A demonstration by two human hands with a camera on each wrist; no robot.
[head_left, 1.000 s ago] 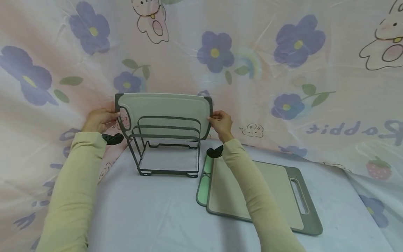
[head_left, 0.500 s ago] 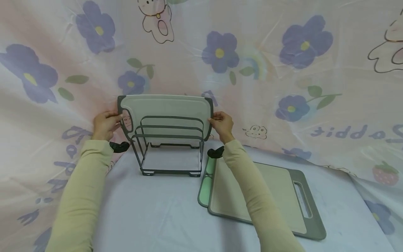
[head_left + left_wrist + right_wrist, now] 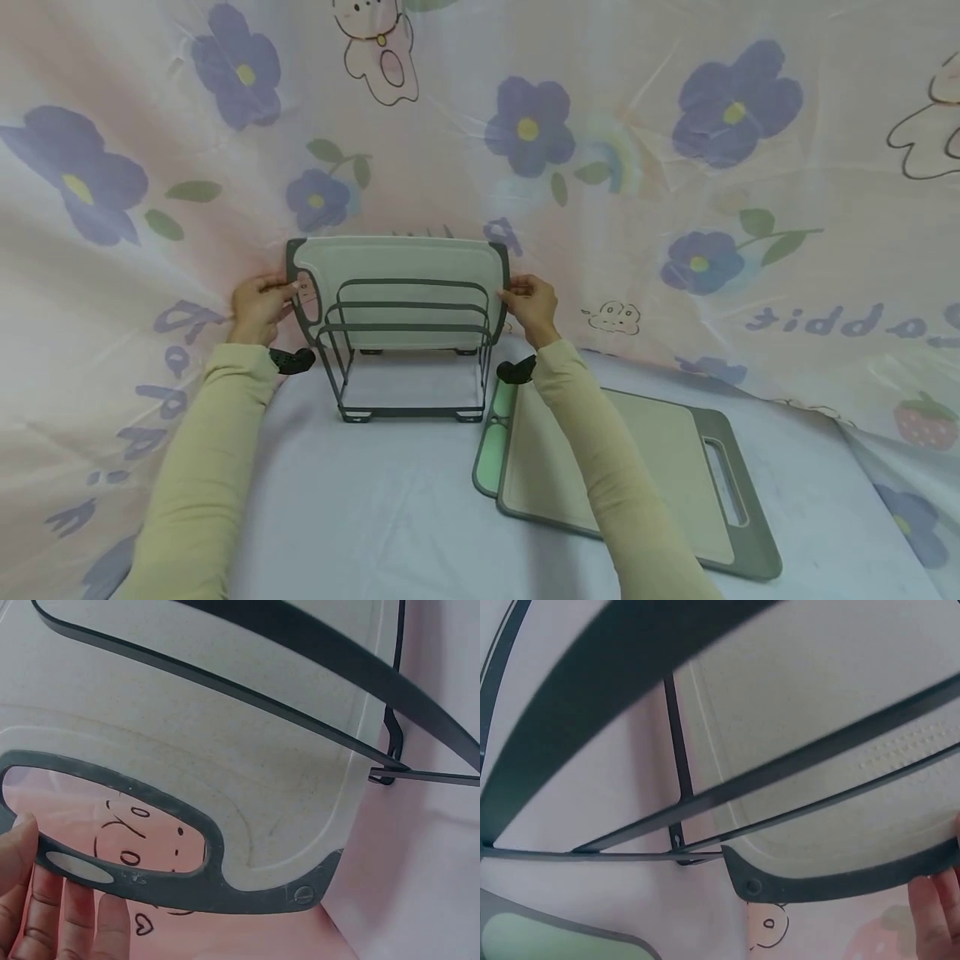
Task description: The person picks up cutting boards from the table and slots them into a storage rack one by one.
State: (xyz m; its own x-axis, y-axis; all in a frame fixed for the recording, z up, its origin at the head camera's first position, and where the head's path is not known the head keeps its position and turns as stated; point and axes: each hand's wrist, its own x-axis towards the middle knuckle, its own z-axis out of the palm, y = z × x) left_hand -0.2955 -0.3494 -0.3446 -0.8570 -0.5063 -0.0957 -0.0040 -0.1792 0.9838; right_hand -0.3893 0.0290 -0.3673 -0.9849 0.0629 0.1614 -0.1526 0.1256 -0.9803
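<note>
On our pale surface (image 3: 375, 517), a beige rectangular board with a grey-green border and slotted handle (image 3: 667, 475) lies overlapping a mint-green board with a grey edge (image 3: 491, 458). Farther back stands a dark, thin-barred rack (image 3: 412, 411). Behind its three visible hoops, we hold a pale board with dark grey ends (image 3: 420, 257): our left hand (image 3: 261, 307) grips its handle, our right hand (image 3: 534, 304) pinches the opposite edge. Beyond hangs flower-printed cloth (image 3: 450, 167).
</note>
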